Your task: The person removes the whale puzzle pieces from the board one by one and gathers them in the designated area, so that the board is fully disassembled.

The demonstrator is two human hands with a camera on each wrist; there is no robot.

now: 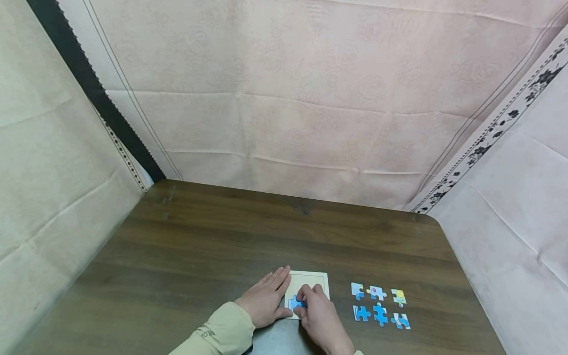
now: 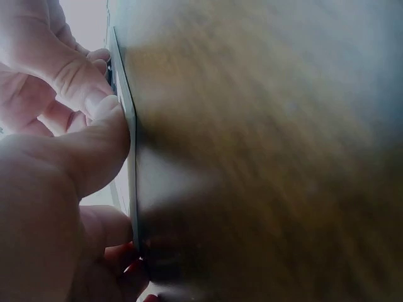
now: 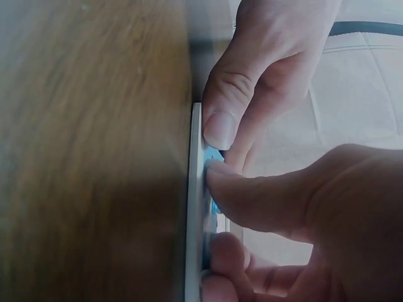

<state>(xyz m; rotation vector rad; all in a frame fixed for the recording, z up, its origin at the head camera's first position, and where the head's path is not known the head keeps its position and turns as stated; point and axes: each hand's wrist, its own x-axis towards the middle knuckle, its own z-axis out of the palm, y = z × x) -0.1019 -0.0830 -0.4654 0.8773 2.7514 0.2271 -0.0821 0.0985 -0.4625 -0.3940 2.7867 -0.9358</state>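
Note:
A small cream puzzle board with a raised border lies on the table near its front edge. My left hand rests along the board's left side with fingers stretched out, its thumb at the lower edge. Blue jigsaw pieces lie in the board's lower left part, partly covered by my fingers. My right hand reaches over the board's lower right and pinches a blue jigsaw piece between bent fingers and thumb, low against the board. Both thumbs come close together in the right wrist view.
Right of the board, several loose jigsaw pieces lie in two rows, among them a yellow-patterned piece and a blue piece. The dark wooden table is bordered by pale cloth hangings at the back and sides.

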